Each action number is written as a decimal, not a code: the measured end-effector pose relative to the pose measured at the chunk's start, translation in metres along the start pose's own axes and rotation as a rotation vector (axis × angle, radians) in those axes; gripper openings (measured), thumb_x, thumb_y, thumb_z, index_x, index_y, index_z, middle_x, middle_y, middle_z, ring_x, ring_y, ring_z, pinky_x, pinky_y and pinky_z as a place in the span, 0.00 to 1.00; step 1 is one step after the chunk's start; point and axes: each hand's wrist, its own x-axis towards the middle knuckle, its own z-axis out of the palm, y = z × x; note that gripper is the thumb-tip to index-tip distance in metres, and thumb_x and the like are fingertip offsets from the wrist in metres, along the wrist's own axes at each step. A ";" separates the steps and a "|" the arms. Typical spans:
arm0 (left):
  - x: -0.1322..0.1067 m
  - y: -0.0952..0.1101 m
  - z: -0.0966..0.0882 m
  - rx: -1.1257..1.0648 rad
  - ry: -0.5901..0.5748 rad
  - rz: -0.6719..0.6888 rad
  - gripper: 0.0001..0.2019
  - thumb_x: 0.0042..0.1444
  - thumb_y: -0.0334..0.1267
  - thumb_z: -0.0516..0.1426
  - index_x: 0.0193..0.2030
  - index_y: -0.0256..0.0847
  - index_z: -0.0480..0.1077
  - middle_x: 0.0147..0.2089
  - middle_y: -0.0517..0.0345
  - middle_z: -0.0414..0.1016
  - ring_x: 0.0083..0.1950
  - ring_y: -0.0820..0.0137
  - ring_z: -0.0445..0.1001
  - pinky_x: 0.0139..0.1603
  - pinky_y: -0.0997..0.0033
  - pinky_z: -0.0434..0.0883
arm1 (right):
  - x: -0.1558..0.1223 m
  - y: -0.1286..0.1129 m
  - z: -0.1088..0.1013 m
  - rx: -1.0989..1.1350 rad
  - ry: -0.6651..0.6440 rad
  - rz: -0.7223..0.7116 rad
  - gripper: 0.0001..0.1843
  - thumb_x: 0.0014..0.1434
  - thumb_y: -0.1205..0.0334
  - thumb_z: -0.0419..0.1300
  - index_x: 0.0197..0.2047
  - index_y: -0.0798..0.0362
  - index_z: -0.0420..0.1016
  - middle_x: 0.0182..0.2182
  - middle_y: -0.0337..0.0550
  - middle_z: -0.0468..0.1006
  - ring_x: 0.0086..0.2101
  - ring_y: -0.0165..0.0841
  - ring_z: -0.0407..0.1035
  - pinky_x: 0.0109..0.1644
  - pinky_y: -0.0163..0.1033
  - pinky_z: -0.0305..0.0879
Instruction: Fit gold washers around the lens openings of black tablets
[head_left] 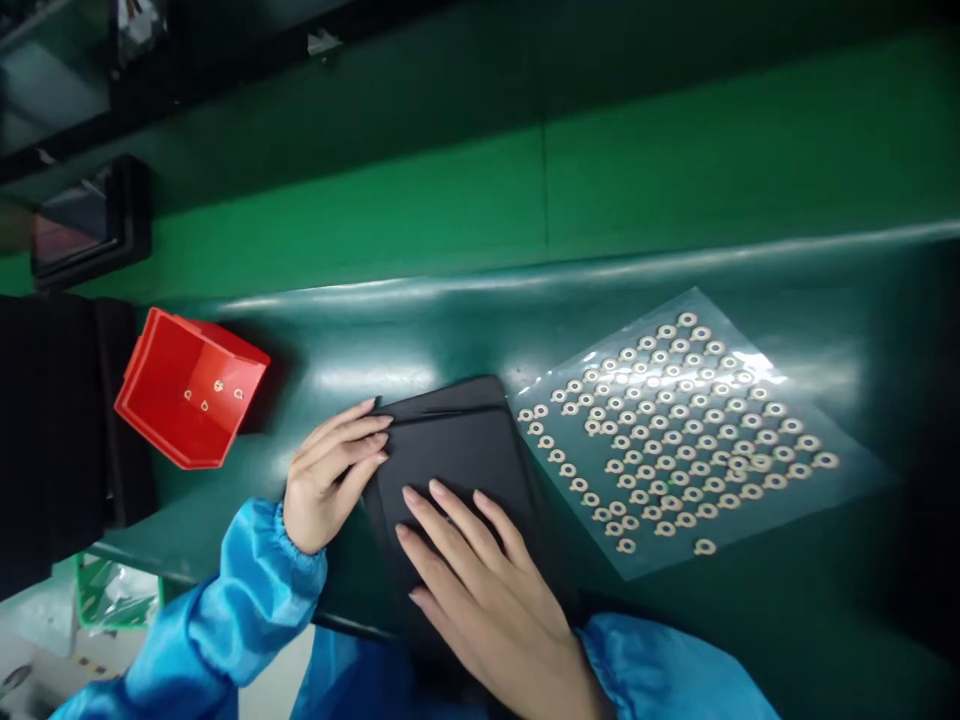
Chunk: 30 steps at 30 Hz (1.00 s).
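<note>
Live on the bench [420, 340]: I've got the left hand [330, 480] and right hand [480, 600] both on a black rectangular pad [450, 440], close to the bench's near edge. The fingers [450, 530] lie open and flat, gripping nothing, with the left hand's tips at the pad's edge. Just beside the pad sits a clear plastic sheet [840, 490], carrying rows of small ring-shaped parts [686, 320]. Over to the left, a red plastic bin [165, 350] holds a few loose rings [218, 386].
</note>
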 end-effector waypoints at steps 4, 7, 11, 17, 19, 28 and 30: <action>0.012 -0.003 -0.010 -0.072 -0.115 -0.062 0.09 0.56 0.25 0.60 0.41 0.40 0.75 0.46 0.54 0.80 0.55 0.63 0.76 0.57 0.61 0.74 | 0.001 0.001 -0.001 0.006 0.018 -0.004 0.17 0.66 0.58 0.55 0.55 0.54 0.72 0.63 0.45 0.64 0.63 0.41 0.53 0.70 0.48 0.30; 0.018 -0.004 -0.018 -0.215 -0.092 -0.196 0.07 0.58 0.26 0.59 0.39 0.41 0.75 0.43 0.58 0.81 0.51 0.67 0.78 0.57 0.66 0.75 | 0.002 0.001 -0.001 0.008 0.037 0.001 0.16 0.68 0.60 0.52 0.54 0.54 0.73 0.62 0.45 0.66 0.62 0.40 0.54 0.70 0.47 0.31; 0.016 -0.002 -0.021 -0.186 -0.098 -0.191 0.07 0.58 0.25 0.59 0.38 0.41 0.75 0.49 0.55 0.79 0.48 0.70 0.79 0.53 0.70 0.76 | 0.001 0.001 0.001 0.008 0.021 -0.004 0.16 0.67 0.61 0.53 0.55 0.54 0.72 0.63 0.45 0.65 0.63 0.41 0.53 0.69 0.48 0.33; 0.019 0.006 -0.019 0.074 -0.122 -0.051 0.09 0.55 0.23 0.61 0.40 0.38 0.74 0.45 0.56 0.76 0.47 0.73 0.77 0.51 0.74 0.75 | 0.001 0.001 -0.001 0.016 0.002 0.000 0.16 0.66 0.60 0.55 0.55 0.55 0.72 0.63 0.46 0.64 0.63 0.41 0.51 0.69 0.49 0.33; 0.019 0.007 -0.015 0.099 -0.109 -0.038 0.09 0.55 0.22 0.61 0.39 0.38 0.73 0.43 0.57 0.74 0.46 0.73 0.77 0.50 0.75 0.75 | 0.001 0.001 -0.002 0.018 0.005 -0.001 0.16 0.66 0.61 0.55 0.54 0.55 0.72 0.63 0.46 0.64 0.64 0.41 0.51 0.69 0.49 0.32; -0.020 -0.007 0.000 0.180 -0.061 0.068 0.22 0.59 0.27 0.56 0.60 0.43 0.66 0.60 0.45 0.69 0.67 0.52 0.62 0.61 0.45 0.68 | 0.001 0.001 0.001 0.006 -0.008 -0.014 0.17 0.66 0.59 0.56 0.56 0.55 0.70 0.64 0.45 0.62 0.64 0.41 0.49 0.70 0.50 0.31; -0.013 -0.010 -0.006 0.218 -0.087 0.129 0.23 0.57 0.29 0.59 0.59 0.45 0.67 0.58 0.47 0.71 0.63 0.53 0.68 0.59 0.49 0.71 | 0.003 0.000 -0.001 -0.005 -0.013 -0.007 0.16 0.67 0.60 0.54 0.57 0.54 0.69 0.65 0.43 0.61 0.65 0.40 0.48 0.70 0.51 0.36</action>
